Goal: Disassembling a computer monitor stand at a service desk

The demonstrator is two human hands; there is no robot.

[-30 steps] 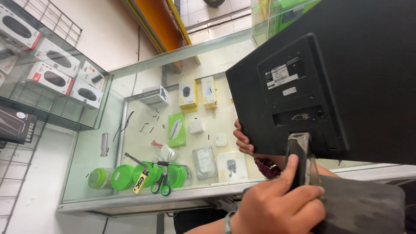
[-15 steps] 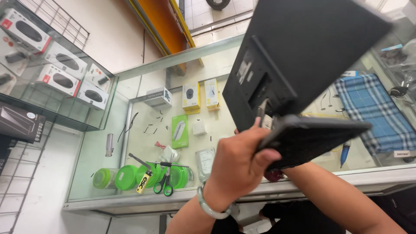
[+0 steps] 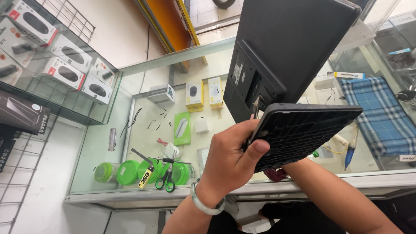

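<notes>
My left hand (image 3: 229,160), with a pale green bangle on its wrist, grips the edge of a black ribbed stand base (image 3: 303,130), thumb pressed on its underside. The base sits at the foot of a black flat monitor (image 3: 290,47), seen from its back and tilted up over a glass counter (image 3: 143,130). A metal neck piece (image 3: 255,106) joins base and monitor just above my fingers. My right forearm (image 3: 333,195) reaches up under the base, which hides that hand.
Inside the counter lie green round containers (image 3: 130,171), green-handled scissors (image 3: 167,180), small boxed gadgets (image 3: 195,93) and loose screws. A blue checked cloth (image 3: 377,117) lies to the right. Boxed computer mice (image 3: 65,71) fill a glass case at the left, beside a wire rack.
The monitor has swung upward and rightward, its stand base now held flat in front of me. My left hand moved from the stand's neck to the base's edge.
</notes>
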